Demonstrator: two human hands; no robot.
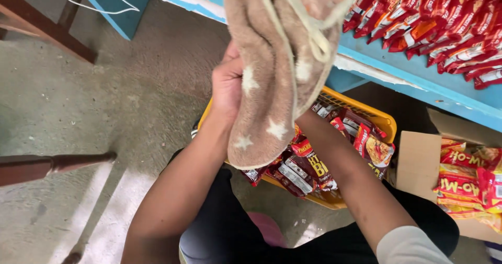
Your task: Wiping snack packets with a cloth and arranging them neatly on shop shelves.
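Observation:
A fluffy beige towel (272, 86) with white stars and a cream edge hangs in front of me, held up in both hands. My left hand (227, 83) grips its left side, fingers wrapped into the cloth. My right hand is hidden behind the towel; only its forearm (345, 170) shows, rising into the cloth. Below the towel sits a yellow basket (384, 122) filled with dark red snack packets (308, 164).
A blue shelf (418, 83) at the upper right carries several red sachets (444, 23). An open cardboard box (418, 162) with yellow and red packets stands at the right. Wooden furniture legs (52, 164) reach in from the left over the concrete floor.

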